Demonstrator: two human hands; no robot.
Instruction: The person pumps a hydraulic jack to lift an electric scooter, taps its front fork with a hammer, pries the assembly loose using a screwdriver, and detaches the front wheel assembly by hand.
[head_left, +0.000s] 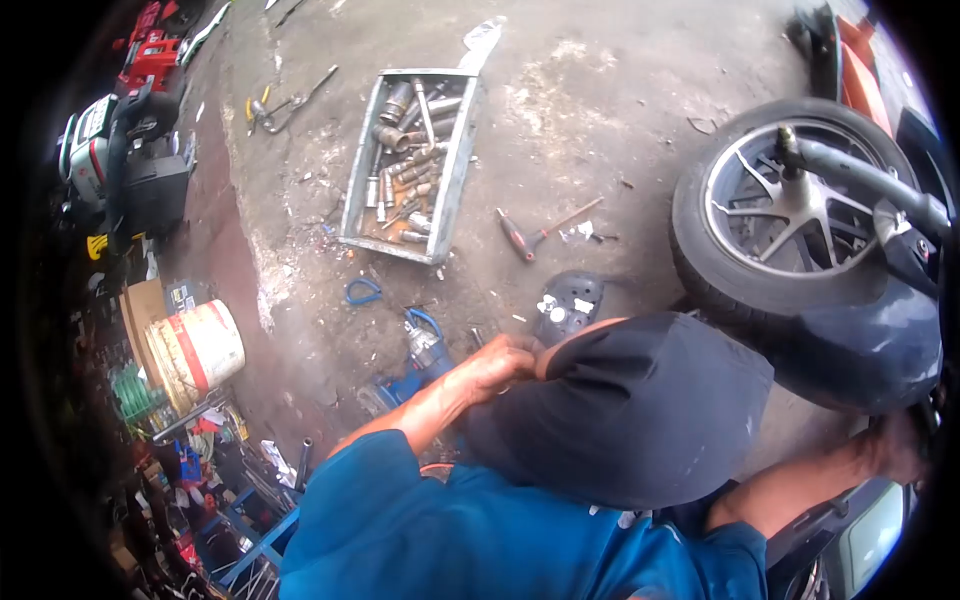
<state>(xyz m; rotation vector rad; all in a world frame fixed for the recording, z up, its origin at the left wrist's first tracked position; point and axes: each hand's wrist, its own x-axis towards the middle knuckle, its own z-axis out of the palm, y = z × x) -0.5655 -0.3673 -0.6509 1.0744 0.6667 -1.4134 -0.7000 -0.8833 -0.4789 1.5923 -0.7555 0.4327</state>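
Observation:
My left hand (500, 364) rests closed against my knee, which is covered in dark cloth (640, 410). Its fingertips are tucked out of sight, so what they may hold is hidden. Just beside that forearm lies a blue and silver power tool (425, 352) on the ground. At the far right edge, my right hand (905, 445) reaches toward the dark bodywork of a motorcycle (860, 350). It is smeared by motion, and its fingers cannot be made out. Above it stands the motorcycle wheel (740, 255) with silver spokes. A black clog (572, 300) with white bits shows past my knee.
Sockets (395, 105) and other metal pieces fill a metal tray (455, 160) on the stained floor. A T-handle tool (520, 238), a blue ring (362, 291) and pliers (262, 108) lie around it. At left are a white and red bucket (215, 345), scattered tools and a machine (90, 150).

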